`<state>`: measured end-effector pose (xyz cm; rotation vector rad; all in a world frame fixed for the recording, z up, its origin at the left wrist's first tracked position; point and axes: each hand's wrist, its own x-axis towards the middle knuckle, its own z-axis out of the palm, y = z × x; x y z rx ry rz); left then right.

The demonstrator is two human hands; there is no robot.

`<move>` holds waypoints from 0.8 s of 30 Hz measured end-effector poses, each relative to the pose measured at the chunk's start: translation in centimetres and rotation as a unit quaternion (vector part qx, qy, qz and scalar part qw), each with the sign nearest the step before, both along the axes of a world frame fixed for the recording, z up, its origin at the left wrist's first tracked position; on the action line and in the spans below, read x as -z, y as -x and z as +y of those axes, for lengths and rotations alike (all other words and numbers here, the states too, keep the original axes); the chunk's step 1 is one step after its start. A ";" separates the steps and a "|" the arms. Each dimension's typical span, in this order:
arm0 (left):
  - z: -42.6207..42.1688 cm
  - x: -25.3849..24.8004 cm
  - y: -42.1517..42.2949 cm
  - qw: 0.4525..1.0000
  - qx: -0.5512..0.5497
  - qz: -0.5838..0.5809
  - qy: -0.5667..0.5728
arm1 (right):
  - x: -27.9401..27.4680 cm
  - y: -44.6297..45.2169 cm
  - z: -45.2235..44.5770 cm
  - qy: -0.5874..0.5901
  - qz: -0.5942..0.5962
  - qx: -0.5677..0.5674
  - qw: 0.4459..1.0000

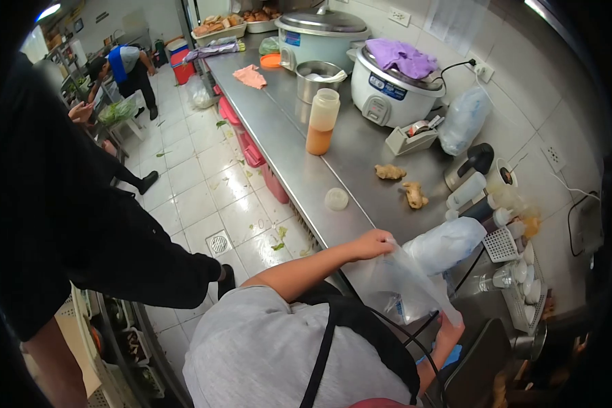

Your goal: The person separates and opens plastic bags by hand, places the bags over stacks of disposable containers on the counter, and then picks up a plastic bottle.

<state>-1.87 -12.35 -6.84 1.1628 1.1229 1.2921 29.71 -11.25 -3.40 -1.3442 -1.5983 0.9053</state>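
Observation:
My left hand [372,245] is closed on the upper edge of a clear plastic bag [404,275]. My right hand [450,332] is at the bag's lower right edge, its fingers partly hidden by the plastic. The bag hangs spread between both hands, over the counter's near edge. Right beside it lies a white wrapped plastic bundle [449,243]. On the steel counter [350,183] stand a squeeze bottle with orange liquid [322,126], a round translucent lid [336,198] and two ginger pieces [415,195].
Two rice cookers [394,85], a steel pot [318,76] and a tape dispenser [412,139] stand farther back. Bottles and a white basket [500,245] line the wall. A person in black [115,204] stands at the left; another person [126,66] bends over behind.

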 end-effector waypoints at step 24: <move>-1.3 -9.1 0.5 0.963 -0.172 -0.020 -0.206 | -3.8 8.7 1.9 -0.055 0.059 -0.101 0.992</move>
